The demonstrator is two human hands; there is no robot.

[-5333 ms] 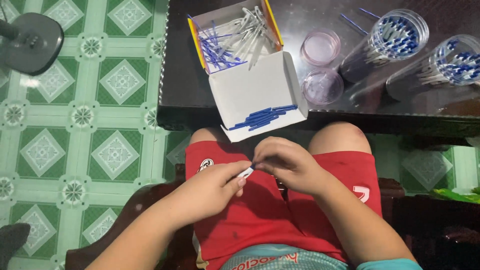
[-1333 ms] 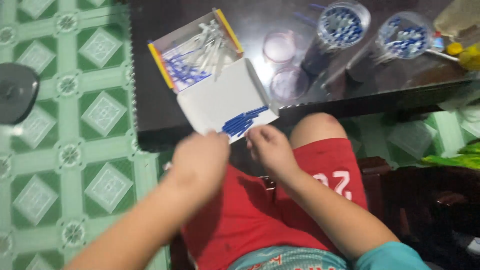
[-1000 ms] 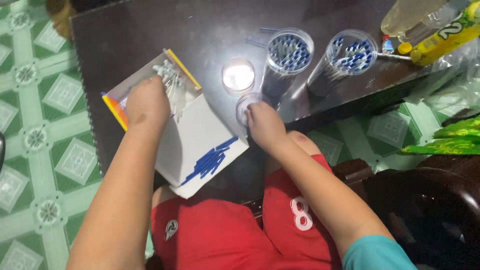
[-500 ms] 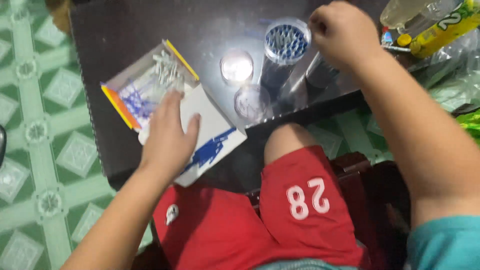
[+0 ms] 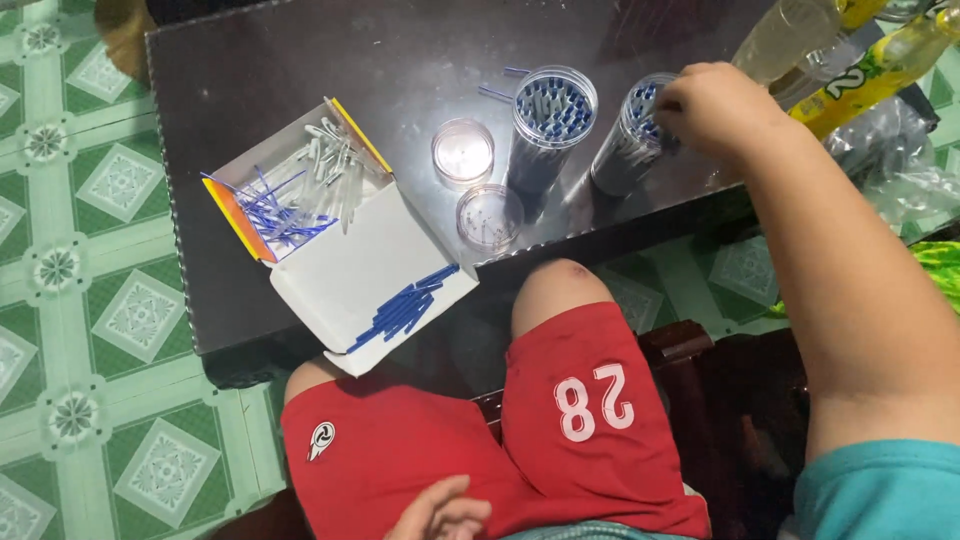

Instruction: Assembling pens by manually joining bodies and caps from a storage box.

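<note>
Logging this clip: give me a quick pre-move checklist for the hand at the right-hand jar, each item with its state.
1. Right hand at the rim of the right jar: ok.
2. Piece held in its fingers: cannot tell, hidden.
3. Right jar upright on the table: ok.
4. Left jar upright, apart from the hand: ok.
5. Left hand free, resting on the lap: ok.
6. Box open, blue pieces on its flap: ok.

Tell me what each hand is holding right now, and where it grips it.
The right hand sits at the rim of a clear jar of blue pieces; what its fingers pinch cannot be told. The left hand rests empty.
</note>
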